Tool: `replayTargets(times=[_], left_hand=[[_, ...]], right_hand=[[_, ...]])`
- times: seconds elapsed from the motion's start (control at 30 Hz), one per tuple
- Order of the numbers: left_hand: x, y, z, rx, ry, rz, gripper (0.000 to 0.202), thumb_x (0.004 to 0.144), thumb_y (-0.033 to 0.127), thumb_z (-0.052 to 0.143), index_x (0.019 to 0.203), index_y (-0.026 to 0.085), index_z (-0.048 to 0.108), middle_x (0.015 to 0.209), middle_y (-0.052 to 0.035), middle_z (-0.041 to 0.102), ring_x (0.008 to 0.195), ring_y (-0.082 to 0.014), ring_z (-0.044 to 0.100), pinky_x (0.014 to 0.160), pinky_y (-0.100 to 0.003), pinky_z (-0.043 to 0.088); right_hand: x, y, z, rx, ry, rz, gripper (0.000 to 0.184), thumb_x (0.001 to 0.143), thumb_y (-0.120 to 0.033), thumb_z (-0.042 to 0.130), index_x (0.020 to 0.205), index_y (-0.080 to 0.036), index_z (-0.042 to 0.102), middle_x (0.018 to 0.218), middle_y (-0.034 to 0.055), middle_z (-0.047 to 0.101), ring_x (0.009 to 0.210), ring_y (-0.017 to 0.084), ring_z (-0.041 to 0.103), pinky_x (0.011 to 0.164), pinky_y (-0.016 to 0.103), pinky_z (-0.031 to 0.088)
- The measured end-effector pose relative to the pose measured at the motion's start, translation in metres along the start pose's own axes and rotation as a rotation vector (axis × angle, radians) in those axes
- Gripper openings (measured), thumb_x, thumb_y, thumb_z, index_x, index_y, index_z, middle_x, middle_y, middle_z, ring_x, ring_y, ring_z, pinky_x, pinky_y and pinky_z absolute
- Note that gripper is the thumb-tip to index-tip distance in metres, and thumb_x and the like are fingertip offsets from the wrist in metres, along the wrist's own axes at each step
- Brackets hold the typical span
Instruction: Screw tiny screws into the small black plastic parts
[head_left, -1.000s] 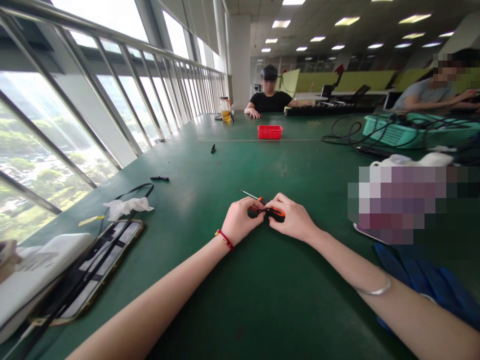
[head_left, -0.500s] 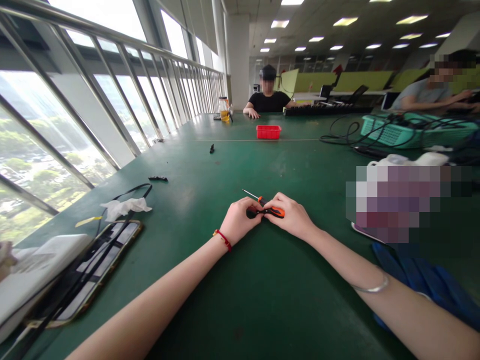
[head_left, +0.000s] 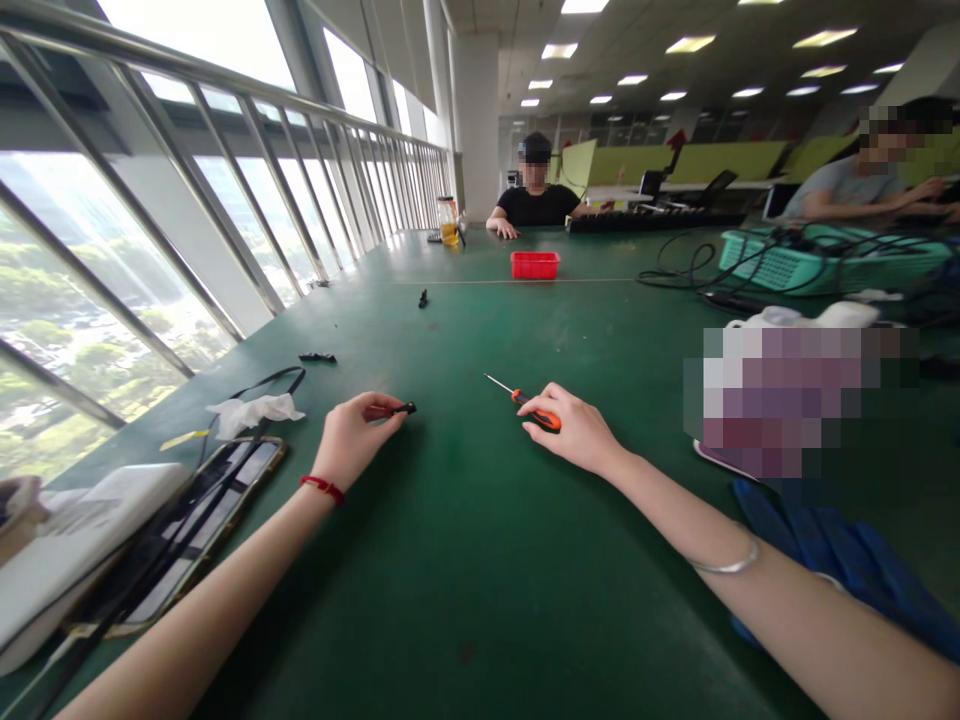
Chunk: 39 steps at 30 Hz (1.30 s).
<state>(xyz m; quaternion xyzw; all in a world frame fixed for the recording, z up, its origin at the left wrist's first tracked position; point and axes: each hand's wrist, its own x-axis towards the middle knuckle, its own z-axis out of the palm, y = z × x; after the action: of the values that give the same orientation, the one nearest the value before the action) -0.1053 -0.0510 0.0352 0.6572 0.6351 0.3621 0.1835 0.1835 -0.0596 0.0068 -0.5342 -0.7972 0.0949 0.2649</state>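
Observation:
My left hand (head_left: 358, 432) pinches a small black part (head_left: 406, 408) between thumb and fingertips, held a little above the green table (head_left: 457, 540). What exactly the part is, I cannot make out. To its right, my right hand (head_left: 571, 428) grips an orange-and-black screwdriver (head_left: 546, 418) by the handle. The thin metal shaft points away to the upper left, toward the middle of the table. A clear gap separates the two hands.
A red plastic box (head_left: 535, 266) stands farther back. Small black pieces lie at left (head_left: 317, 357) and behind (head_left: 423, 298). Phone (head_left: 217, 530), cable and crumpled tissue (head_left: 255, 414) are at left; blue gloves (head_left: 832, 560) and a teal basket (head_left: 825, 265) at right. A person (head_left: 536, 200) sits opposite.
My left hand has moved left, carrying the black part away from the right hand. My right hand stays almost in place with the screwdriver.

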Motion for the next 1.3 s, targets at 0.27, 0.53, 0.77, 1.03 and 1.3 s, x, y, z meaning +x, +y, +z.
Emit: replayTargets(times=[0.27, 0.53, 0.77, 1.03, 1.3], left_hand=[[0.006, -0.035, -0.041, 0.052, 0.15, -0.141, 0.035, 0.061, 0.043, 0.066, 0.082, 0.015, 0.066, 0.076, -0.0067, 0.07, 0.079, -0.0244, 0.067, 0.073, -0.033, 0.054], [-0.007, 0.03, 0.036, -0.054, -0.149, 0.206, 0.016, 0.069, 0.029, 0.063, 0.076, 0.016, 0.066, 0.081, -0.0047, 0.071, 0.078, -0.0184, 0.066, 0.077, -0.03, 0.053], [-0.006, 0.069, 0.093, -0.082, -0.228, 0.453, 0.007, 0.071, 0.017, 0.06, 0.075, 0.017, 0.066, 0.081, -0.0017, 0.07, 0.076, -0.0151, 0.065, 0.074, -0.026, 0.05], [-0.005, 0.055, 0.091, -0.039, -0.253, 0.422, 0.008, 0.071, 0.019, 0.06, 0.077, 0.018, 0.067, 0.082, -0.0014, 0.069, 0.078, -0.0157, 0.064, 0.074, -0.027, 0.049], [-0.005, 0.061, 0.088, 0.093, -0.231, 0.46, 0.007, 0.069, 0.02, 0.061, 0.074, 0.02, 0.067, 0.084, -0.002, 0.068, 0.083, -0.0182, 0.06, 0.078, -0.031, 0.048]], right_hand=[[0.001, 0.002, 0.002, 0.008, 0.002, 0.004, 0.019, 0.079, -0.032, 0.054, 0.094, -0.029, 0.066, 0.092, -0.0017, 0.055, 0.069, 0.01, 0.054, 0.062, 0.023, 0.038], [-0.001, -0.003, 0.001, -0.002, -0.01, -0.033, 0.027, 0.075, -0.043, 0.061, 0.098, -0.029, 0.064, 0.094, -0.0012, 0.054, 0.072, 0.011, 0.055, 0.063, 0.024, 0.04], [0.001, 0.006, 0.003, 0.015, 0.076, -0.001, 0.014, 0.077, -0.034, 0.06, 0.088, -0.027, 0.065, 0.086, -0.0008, 0.053, 0.073, 0.012, 0.055, 0.06, 0.022, 0.038], [0.003, 0.003, 0.003, -0.024, 0.035, -0.062, 0.012, 0.079, -0.031, 0.058, 0.087, -0.026, 0.064, 0.09, -0.0004, 0.054, 0.073, 0.011, 0.055, 0.06, 0.022, 0.038], [0.002, 0.003, 0.003, -0.023, 0.045, -0.075, 0.012, 0.079, -0.031, 0.058, 0.088, -0.026, 0.064, 0.089, -0.0007, 0.054, 0.073, 0.011, 0.055, 0.06, 0.022, 0.038]])
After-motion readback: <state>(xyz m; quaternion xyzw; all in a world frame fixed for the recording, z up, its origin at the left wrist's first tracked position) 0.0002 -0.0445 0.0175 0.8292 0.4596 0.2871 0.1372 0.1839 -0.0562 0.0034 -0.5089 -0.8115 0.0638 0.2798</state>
